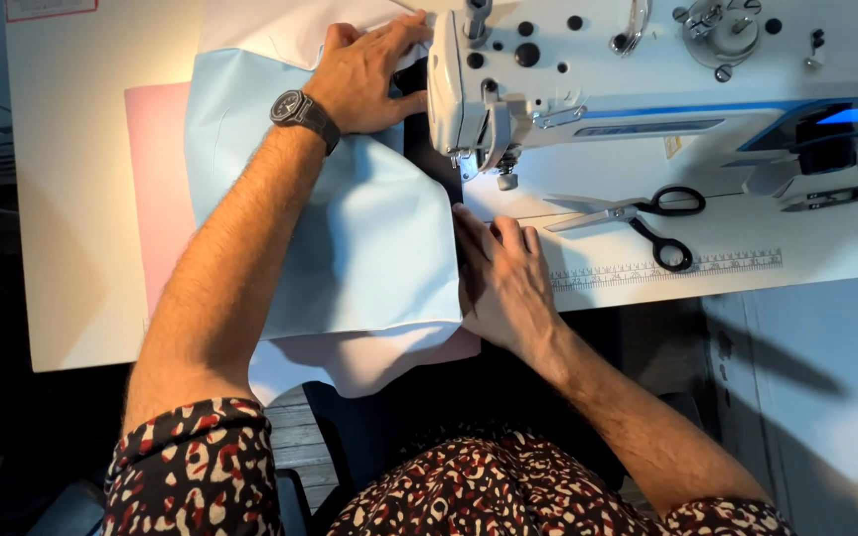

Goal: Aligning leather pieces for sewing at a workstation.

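Observation:
A light blue fabric panel (350, 238) lies over white fabric (369, 362) on the sewing table (71, 199). My left hand (364, 74), with a dark wristwatch (302, 112) on the wrist, presses flat on the fabric behind the needle area. My right hand (503, 278) rests flat on the fabric's right edge near the table front, fingers pointing toward the presser foot (501, 171). The white sewing machine (647, 69) stands to the right, its head above the cloth.
Black-handled scissors (638, 216) lie on the machine bed beside a printed ruler strip (667, 270) along the table edge. A pink sheet (156, 189) sits under the fabric at left. A dark gap opens below the table front.

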